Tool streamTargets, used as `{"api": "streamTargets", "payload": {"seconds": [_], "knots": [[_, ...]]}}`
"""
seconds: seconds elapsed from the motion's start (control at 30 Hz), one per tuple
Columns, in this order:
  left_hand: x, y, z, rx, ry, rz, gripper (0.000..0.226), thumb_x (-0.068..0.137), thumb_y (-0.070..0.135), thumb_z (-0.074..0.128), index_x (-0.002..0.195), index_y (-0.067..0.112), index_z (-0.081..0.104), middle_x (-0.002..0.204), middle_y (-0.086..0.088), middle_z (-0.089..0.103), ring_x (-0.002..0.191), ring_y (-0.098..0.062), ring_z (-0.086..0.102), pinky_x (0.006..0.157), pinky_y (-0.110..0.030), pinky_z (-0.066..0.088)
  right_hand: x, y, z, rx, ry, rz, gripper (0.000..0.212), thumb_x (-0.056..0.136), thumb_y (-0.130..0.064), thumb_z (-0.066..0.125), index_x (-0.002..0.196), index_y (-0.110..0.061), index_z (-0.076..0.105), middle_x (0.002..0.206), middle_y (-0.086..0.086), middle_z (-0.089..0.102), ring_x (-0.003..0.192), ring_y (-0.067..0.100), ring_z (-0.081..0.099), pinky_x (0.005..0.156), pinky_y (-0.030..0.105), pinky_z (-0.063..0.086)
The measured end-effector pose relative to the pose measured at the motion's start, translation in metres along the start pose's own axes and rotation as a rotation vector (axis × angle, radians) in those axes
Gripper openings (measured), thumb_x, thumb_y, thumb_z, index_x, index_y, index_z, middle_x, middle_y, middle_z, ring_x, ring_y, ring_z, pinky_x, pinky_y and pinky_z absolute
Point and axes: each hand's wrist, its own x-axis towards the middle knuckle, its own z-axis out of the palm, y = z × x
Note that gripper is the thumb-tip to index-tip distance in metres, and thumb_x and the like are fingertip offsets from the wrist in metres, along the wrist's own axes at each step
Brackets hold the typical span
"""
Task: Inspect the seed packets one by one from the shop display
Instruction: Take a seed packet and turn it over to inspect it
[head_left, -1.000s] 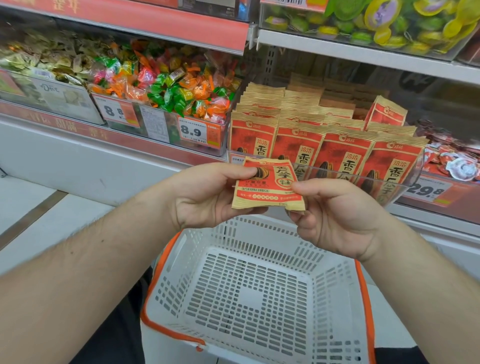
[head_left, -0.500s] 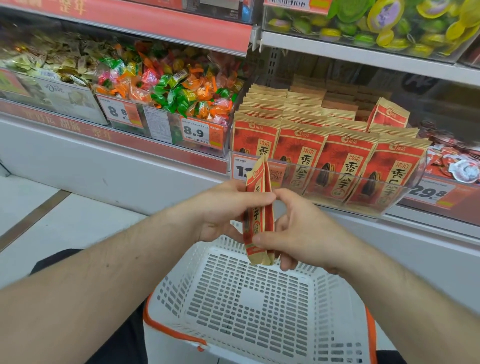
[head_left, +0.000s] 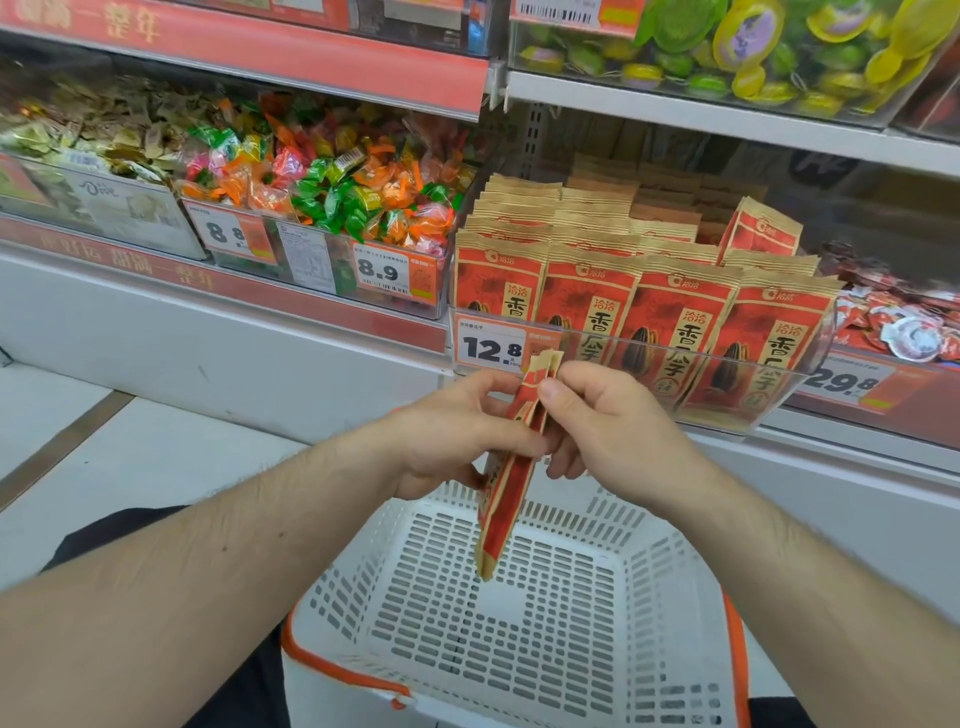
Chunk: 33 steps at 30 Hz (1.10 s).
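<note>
A red and tan seed packet (head_left: 506, 499) hangs upright and edge-on between my hands, above the white basket (head_left: 519, 623). My left hand (head_left: 447, 436) grips its left face with curled fingers. My right hand (head_left: 597, 415) pinches its top near the upper edge. Rows of the same red seed packets (head_left: 639, 312) stand in a clear display tray (head_left: 779, 395) on the shelf just behind my hands.
A bin of bright wrapped candies (head_left: 332, 176) sits to the left of the seed tray, with price tags 8.8 and 8.9. A 12.8 tag (head_left: 491, 348) fronts the seed tray. More packaged snacks (head_left: 904, 322) lie at the right. An upper shelf (head_left: 727, 114) carries green and yellow sweets.
The packet went from flat and face-up to upright and edge-on. Both hands lowered slightly toward the basket, and my right hand shifted up to the packet's top.
</note>
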Motion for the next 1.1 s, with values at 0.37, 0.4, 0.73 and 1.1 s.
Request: {"api": "streamTargets", "payload": {"seconds": [0.37,0.4,0.73,1.1], "knots": [[0.007,-0.002,-0.002,-0.277,-0.338,0.178,0.024,0.078,0.026,0.058,0.077,0.002,0.062,0.08,-0.02,0.062,0.089,-0.04,0.05,0.088,-0.051,0.036,0.001,-0.006,-0.003,0.337,-0.115,-0.014,0.029,0.105,-0.014,0.041,0.084,-0.003,0.057,0.061,0.008,0.062,0.049,0.02,0.057,0.054,0.033,0.046],[0.007,-0.003,-0.002,-0.29,-0.361,0.178,0.026,0.078,0.027,0.056,0.075,0.001,0.062,0.079,-0.02,0.062,0.087,-0.037,0.052,0.088,-0.049,0.037,0.001,-0.006,-0.004,0.342,-0.121,-0.013,0.028,0.105,-0.014,0.041,0.085,-0.002,0.057,0.061,0.007,0.062,0.049,0.02,0.057,0.054,0.033,0.046],[0.009,-0.003,-0.003,-0.234,-0.349,0.128,0.037,0.071,0.038,0.073,0.08,0.004,0.063,0.086,-0.02,0.063,0.094,-0.037,0.054,0.089,-0.048,0.043,-0.001,-0.007,-0.006,0.321,-0.099,-0.006,0.03,0.105,-0.016,0.041,0.087,0.001,0.06,0.06,0.009,0.061,0.048,0.021,0.056,0.054,0.035,0.046],[-0.002,0.01,-0.003,-0.342,0.018,0.065,0.019,0.073,0.028,0.066,0.084,0.015,0.059,0.067,-0.001,0.065,0.07,-0.02,0.065,0.073,-0.051,0.055,-0.01,-0.015,-0.009,-0.137,-0.269,0.016,0.035,0.097,-0.027,0.056,0.071,-0.006,0.064,0.062,-0.003,0.068,0.057,0.011,0.066,0.051,0.017,0.046]]}}
